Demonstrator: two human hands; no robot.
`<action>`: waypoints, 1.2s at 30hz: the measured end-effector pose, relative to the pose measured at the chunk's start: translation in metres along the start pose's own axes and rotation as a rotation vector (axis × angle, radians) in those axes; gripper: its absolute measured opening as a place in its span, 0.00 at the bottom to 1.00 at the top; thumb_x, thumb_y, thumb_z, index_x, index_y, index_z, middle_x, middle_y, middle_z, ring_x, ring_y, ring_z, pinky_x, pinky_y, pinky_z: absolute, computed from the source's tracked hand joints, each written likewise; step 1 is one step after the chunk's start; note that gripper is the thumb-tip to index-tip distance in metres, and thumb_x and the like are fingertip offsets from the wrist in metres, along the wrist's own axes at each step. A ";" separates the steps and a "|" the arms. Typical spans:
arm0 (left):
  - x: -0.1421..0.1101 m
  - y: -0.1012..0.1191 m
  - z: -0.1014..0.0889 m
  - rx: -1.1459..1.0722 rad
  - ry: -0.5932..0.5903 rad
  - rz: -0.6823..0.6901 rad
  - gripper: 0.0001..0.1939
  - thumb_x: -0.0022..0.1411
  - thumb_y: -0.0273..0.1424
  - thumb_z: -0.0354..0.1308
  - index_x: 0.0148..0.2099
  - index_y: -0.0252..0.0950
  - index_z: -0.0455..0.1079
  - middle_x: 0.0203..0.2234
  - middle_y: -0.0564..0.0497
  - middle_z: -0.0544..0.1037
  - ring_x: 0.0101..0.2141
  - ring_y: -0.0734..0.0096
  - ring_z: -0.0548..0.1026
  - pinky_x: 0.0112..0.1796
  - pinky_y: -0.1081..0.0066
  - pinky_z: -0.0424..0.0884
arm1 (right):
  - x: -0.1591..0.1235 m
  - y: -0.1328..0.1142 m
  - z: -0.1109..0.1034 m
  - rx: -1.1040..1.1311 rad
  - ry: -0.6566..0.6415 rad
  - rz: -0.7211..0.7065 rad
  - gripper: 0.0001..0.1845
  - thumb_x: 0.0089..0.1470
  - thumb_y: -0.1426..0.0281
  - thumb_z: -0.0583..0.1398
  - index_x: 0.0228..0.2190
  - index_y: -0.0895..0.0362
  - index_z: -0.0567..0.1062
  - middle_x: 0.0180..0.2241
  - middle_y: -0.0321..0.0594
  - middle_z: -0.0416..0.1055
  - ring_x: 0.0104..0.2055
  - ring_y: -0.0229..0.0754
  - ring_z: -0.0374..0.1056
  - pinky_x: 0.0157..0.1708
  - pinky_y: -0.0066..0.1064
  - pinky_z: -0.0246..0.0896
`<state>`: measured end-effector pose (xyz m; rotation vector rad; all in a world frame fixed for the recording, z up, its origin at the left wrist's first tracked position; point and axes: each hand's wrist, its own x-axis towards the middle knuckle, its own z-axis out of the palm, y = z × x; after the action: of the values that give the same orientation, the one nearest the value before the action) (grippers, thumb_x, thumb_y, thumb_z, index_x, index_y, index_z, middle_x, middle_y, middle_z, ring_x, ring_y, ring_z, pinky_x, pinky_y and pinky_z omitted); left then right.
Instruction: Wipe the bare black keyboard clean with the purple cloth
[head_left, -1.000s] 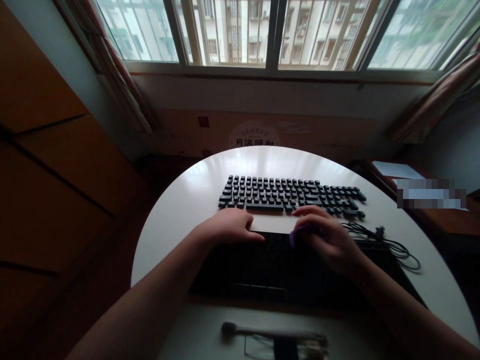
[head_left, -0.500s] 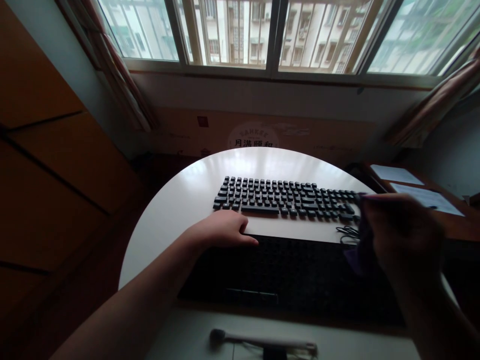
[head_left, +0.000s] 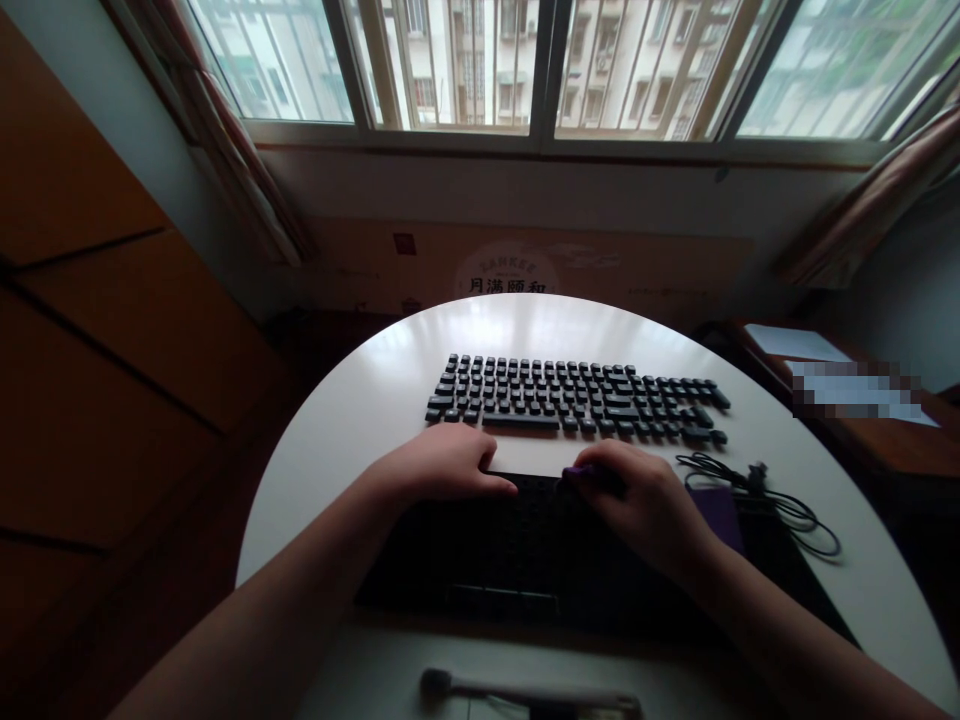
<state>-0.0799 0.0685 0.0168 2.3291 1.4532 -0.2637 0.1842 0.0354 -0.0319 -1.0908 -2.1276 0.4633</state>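
A dark keyboard base [head_left: 450, 550] without its keycaps lies across the near part of the white round table [head_left: 315, 430]. My left hand [head_left: 442, 462] grips its far edge left of the middle, thumb stretched along the edge and the other fingers curled, partly hidden. In my right hand [head_left: 645, 490] a purple cloth [head_left: 718, 515] is pinched; a bit of it shows at the fingertips on the base's far edge, and the rest hangs out behind the hand. Beyond the base, loose black keycaps [head_left: 540, 395] are laid out in keyboard order.
A coiled black cable [head_left: 802, 515] lies at the base's right end. A brush [head_left: 517, 688] with a dark head rests at the near edge of view. To the right, papers [head_left: 795, 343] lie on a brown surface. Windows [head_left: 465, 70] stand behind the table.
My right hand has swept left with the purple cloth, from the right end of the base to its far edge near the middle. The left hand stays in place.
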 end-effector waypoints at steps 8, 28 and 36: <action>0.001 -0.001 0.002 0.004 0.014 0.006 0.28 0.57 0.61 0.55 0.34 0.39 0.72 0.33 0.47 0.80 0.32 0.61 0.74 0.29 0.67 0.62 | -0.001 -0.008 -0.002 -0.160 -0.251 -0.076 0.04 0.57 0.72 0.62 0.35 0.53 0.78 0.32 0.38 0.75 0.34 0.43 0.70 0.33 0.32 0.61; 0.001 0.000 0.003 -0.001 0.022 -0.001 0.27 0.56 0.60 0.57 0.34 0.39 0.72 0.34 0.47 0.80 0.33 0.60 0.74 0.29 0.67 0.63 | 0.005 -0.008 -0.010 -0.258 -0.470 -0.201 0.18 0.57 0.81 0.59 0.38 0.46 0.81 0.32 0.35 0.72 0.33 0.41 0.67 0.32 0.31 0.55; 0.001 0.000 0.002 0.007 0.022 0.008 0.27 0.57 0.60 0.56 0.33 0.39 0.71 0.33 0.48 0.80 0.32 0.61 0.73 0.28 0.67 0.60 | 0.000 -0.005 -0.009 -0.196 -0.428 -0.130 0.14 0.57 0.78 0.61 0.42 0.52 0.79 0.37 0.39 0.75 0.37 0.43 0.71 0.37 0.33 0.63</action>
<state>-0.0789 0.0684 0.0142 2.3502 1.4556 -0.2422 0.1877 0.0326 -0.0227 -1.0180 -2.6487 0.4661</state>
